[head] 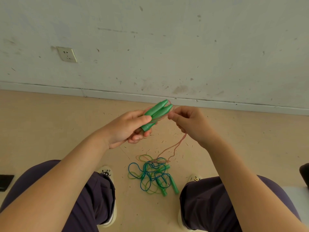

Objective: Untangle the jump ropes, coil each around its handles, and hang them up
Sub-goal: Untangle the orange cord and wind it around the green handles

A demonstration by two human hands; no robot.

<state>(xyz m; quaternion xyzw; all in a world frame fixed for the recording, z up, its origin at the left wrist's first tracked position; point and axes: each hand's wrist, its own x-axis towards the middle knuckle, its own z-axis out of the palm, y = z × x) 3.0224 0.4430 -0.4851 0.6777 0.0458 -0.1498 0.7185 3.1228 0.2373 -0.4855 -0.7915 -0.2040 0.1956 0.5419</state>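
My left hand (128, 128) grips two green handles (158, 113) held side by side, tips pointing up and to the right. A thin pink rope (177, 145) loops around these handles. My right hand (189, 124) pinches that pink rope just right of the handle tips. From there the rope hangs down in two strands to the floor. On the floor between my feet lies a tangle of blue and green ropes (150, 174) with more green handles (173, 184) in it. The pink rope's lower end runs into the top of this tangle.
A scuffed white wall with a socket (67, 54) rises beyond the tan floor (50, 124). My knees and white shoes (105, 172) frame the tangle. A dark flat object (5, 182) lies at the left edge, another dark thing (304, 174) at the right edge.
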